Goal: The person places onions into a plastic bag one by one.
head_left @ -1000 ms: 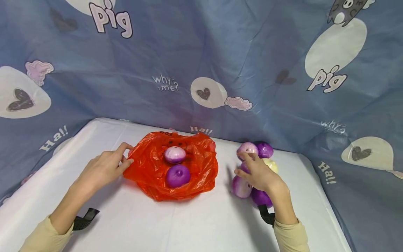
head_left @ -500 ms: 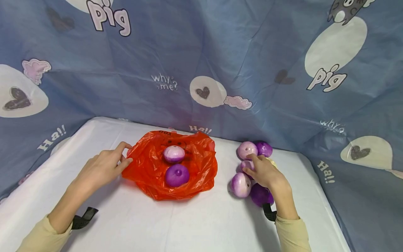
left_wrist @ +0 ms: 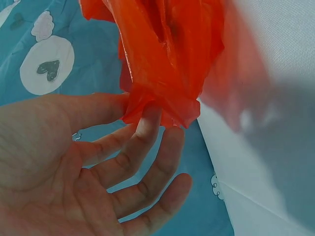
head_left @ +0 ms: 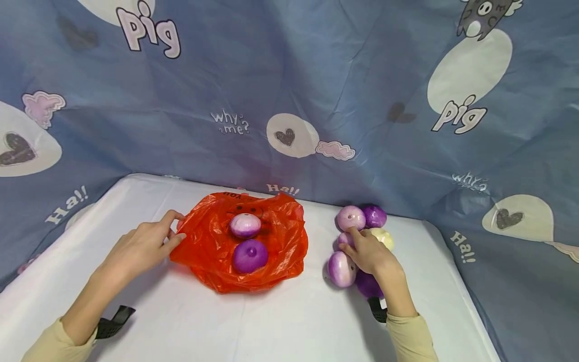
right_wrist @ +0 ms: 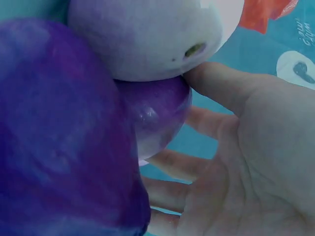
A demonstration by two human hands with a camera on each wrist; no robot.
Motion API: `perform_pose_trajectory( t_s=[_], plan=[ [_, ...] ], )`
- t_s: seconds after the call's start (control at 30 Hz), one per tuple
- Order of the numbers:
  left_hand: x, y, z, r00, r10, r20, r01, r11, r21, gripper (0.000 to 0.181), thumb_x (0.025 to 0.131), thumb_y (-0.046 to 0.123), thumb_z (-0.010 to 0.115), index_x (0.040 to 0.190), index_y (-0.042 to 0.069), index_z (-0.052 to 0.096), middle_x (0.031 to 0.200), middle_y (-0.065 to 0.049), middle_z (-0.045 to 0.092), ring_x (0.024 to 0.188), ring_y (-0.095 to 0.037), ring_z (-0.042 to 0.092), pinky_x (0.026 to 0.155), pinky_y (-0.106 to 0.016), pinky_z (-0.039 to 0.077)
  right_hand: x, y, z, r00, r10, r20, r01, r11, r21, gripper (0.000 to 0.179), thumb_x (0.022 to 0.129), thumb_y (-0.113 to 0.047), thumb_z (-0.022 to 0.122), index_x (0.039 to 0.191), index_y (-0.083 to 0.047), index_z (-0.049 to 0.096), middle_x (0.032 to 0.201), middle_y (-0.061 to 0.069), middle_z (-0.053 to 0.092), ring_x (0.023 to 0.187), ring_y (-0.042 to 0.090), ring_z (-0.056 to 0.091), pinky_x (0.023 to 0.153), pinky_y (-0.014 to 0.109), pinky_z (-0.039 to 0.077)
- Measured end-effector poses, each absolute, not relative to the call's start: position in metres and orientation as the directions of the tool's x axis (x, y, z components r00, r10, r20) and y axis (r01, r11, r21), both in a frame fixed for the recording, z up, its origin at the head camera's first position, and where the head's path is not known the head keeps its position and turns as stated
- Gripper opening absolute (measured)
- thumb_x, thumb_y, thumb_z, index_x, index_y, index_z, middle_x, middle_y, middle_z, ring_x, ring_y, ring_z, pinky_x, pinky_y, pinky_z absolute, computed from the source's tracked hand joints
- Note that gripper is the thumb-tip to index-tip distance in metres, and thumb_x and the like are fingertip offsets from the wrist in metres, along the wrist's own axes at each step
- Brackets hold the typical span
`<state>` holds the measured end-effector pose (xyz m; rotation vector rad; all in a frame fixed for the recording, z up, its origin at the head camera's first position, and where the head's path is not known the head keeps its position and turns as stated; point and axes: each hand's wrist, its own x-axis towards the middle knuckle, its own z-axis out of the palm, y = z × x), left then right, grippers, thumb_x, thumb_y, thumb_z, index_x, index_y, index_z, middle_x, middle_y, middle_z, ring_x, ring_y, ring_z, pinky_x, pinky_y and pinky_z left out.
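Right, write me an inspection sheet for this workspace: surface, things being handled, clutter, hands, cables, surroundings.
Surface: white-covered table, wrinkled in places.
Things handled: red bag, spread open, with a purple-and-white onion and a purple onion in its mouth; more onions bunched to its right, including a pale yellow piece.
Clutter: nothing seen.
Left hand: pinches the bag's left edge.
Right hand: at the bunch's middle onion; firm grip cannot be told.
Cables: nothing seen.
Surroundings: blue printed sheet behind and at the sides.
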<state>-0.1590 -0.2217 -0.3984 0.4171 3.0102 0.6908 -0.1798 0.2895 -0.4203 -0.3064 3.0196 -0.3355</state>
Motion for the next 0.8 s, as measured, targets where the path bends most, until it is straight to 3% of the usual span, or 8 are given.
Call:
perform_pose_trajectory(
  t_s=[0.17,0.37,0.57,0.73,0.8],
  plan=[
    [-0.156,-0.222,-0.399,-0.966,0.256,0.044,0.249,0.87,0.425,0.044,0.102,0.023,0.069,0.141,0.008,0.053,0.094,-0.001,0.075,0.072,-0.014,0.063,0.055,-0.034,0.047,-0.181,0.288,-0.422,-0.976,-0.189,-0.106,-0.161,0.959,-0.232,0.052,0.112,-0.056,0.044,0.144,-0.016,0.056,0.137,0.028,0.063,0.128,0.055,0.064,0.1,0.072,0.052],
    [-0.156,-0.221,-0.399,-0.964,0.262,0.036,0.252,0.869,0.426,0.046,0.103,0.022,0.069,0.143,0.006,0.053,0.095,-0.002,0.076,0.073,-0.016,0.064,0.054,-0.035,0.046,-0.173,0.282,-0.407,-0.973,-0.189,-0.13,-0.151,0.954,-0.259,0.049,0.112,-0.049,0.051,0.145,-0.012,0.054,0.144,0.032,0.057,0.13,0.057,0.063,0.103,0.073,0.05],
    [-0.156,-0.221,-0.398,-0.967,0.255,0.027,0.241,0.869,0.431,0.046,0.103,0.023,0.068,0.143,0.006,0.052,0.096,-0.003,0.076,0.071,-0.014,0.062,0.054,-0.034,0.045,-0.191,0.303,-0.444,-0.973,-0.214,-0.089,-0.188,0.952,-0.242,0.057,0.108,-0.062,0.05,0.142,-0.016,0.054,0.142,0.03,0.059,0.128,0.055,0.064,0.101,0.073,0.051],
    [-0.157,-0.221,-0.4,-0.964,0.263,0.036,0.253,0.869,0.424,0.046,0.103,0.021,0.069,0.143,0.006,0.052,0.096,-0.005,0.076,0.071,-0.015,0.063,0.054,-0.035,0.047,-0.178,0.288,-0.416,-0.971,-0.208,-0.121,-0.177,0.958,-0.225,0.05,0.11,-0.05,0.057,0.141,-0.011,0.056,0.145,0.031,0.058,0.132,0.054,0.062,0.104,0.07,0.051],
    [-0.158,-0.221,-0.4,-0.963,0.266,0.043,0.26,0.872,0.416,0.046,0.103,0.02,0.069,0.143,0.006,0.052,0.096,-0.005,0.076,0.072,-0.016,0.064,0.054,-0.035,0.047,-0.166,0.275,-0.392,-0.972,-0.196,-0.131,-0.162,0.959,-0.233,0.044,0.109,-0.036,0.062,0.143,-0.008,0.057,0.146,0.032,0.057,0.133,0.054,0.062,0.107,0.069,0.05]
  ],
)
